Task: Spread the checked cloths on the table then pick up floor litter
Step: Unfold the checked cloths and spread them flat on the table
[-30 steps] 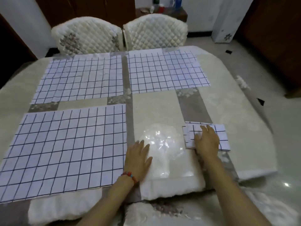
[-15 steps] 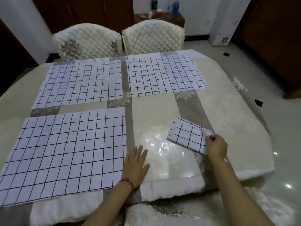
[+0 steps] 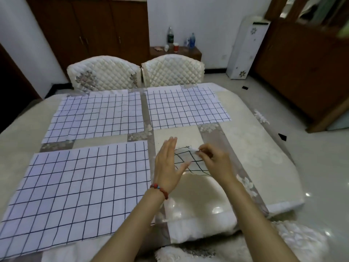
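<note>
Three white checked cloths lie flat on the table (image 3: 255, 148): one near left (image 3: 79, 190), one far left (image 3: 98, 114), one far right (image 3: 185, 106). A fourth, folded checked cloth (image 3: 190, 161) is lifted above the table's near middle. My right hand (image 3: 215, 159) pinches its upper corner. My left hand (image 3: 168, 163) is raised beside the cloth's left edge with straight fingers, partly covering it. Small black litter scraps lie on the floor at the right (image 3: 282, 137) and further back (image 3: 245, 87).
Two quilted white chairs (image 3: 170, 72) stand behind the table. A low cabinet with bottles and a cup (image 3: 175, 48) is against the back wall. A white floor unit (image 3: 245, 48) and wooden doors stand at the right. Glossy floor runs along the table's right side.
My right hand lifted the folded cloth off the table and brought it leftward. My left hand rose from the table to the cloth's side. The view tilted upward.
</note>
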